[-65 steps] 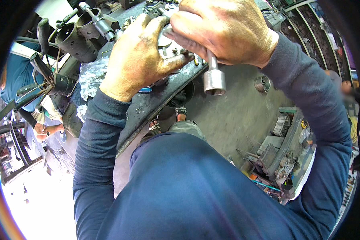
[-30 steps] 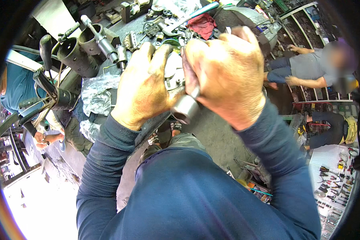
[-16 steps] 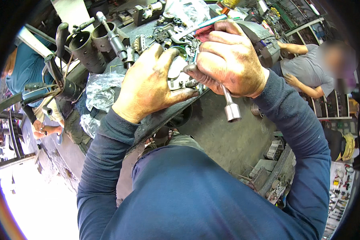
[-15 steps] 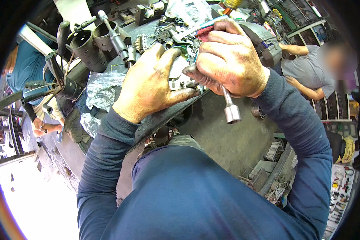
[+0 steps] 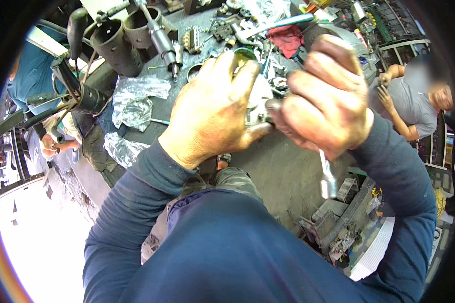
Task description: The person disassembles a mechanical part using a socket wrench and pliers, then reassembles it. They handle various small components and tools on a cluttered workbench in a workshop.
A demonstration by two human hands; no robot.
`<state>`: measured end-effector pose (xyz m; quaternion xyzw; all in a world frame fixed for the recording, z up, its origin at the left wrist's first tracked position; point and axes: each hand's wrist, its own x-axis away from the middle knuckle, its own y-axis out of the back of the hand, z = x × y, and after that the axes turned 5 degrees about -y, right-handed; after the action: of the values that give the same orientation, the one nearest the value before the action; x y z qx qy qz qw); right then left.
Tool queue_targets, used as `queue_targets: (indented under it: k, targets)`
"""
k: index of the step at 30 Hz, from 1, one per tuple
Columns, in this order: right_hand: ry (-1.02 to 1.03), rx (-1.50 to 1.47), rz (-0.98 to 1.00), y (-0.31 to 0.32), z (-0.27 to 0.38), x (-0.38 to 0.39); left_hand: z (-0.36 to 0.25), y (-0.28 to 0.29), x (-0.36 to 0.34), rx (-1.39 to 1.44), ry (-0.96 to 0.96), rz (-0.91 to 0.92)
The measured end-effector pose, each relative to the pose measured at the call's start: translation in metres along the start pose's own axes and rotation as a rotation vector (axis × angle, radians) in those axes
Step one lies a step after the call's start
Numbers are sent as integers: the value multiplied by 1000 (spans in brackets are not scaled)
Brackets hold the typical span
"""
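Observation:
My left hand (image 5: pixel 212 111) is closed round a pale, rounded metal part (image 5: pixel 260 96), thumb along its near side. Most of that part is hidden behind the fingers. Close beside it, my right hand (image 5: pixel 323 96) makes a fist round a shiny steel socket wrench (image 5: pixel 328 184). The wrench's socket end sticks out below the fist and points down toward the floor. Its other end is covered by my fingers, near the metal part, and I cannot tell if it is seated on it.
Metal tubes (image 5: pixel 117 48), a cylindrical tool (image 5: pixel 161 43) and clear plastic bags (image 5: pixel 132 103) lie on the bench's left. Behind my hands are loose parts, a red cloth (image 5: pixel 287 40) and a teal-handled tool (image 5: pixel 288 21). Another person (image 5: pixel 412 101) stands at right, another (image 5: pixel 38 96) at left.
Both hands have shifted right in view, the right one also slightly lower. The wrench's socket end has swung down and right. The person at right has brought their hands closer together.

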<state>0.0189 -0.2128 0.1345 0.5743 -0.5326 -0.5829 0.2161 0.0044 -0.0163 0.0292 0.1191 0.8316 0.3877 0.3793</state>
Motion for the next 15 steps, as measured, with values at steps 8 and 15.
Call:
queue_targets:
  k: [8,15]
  targets:
    - [-395,164,15,1,31,-2,0,8,-6,50,38,12]
    - [-691,363,-15,-10,52,-11,-3,1,-1,65,63,-3]
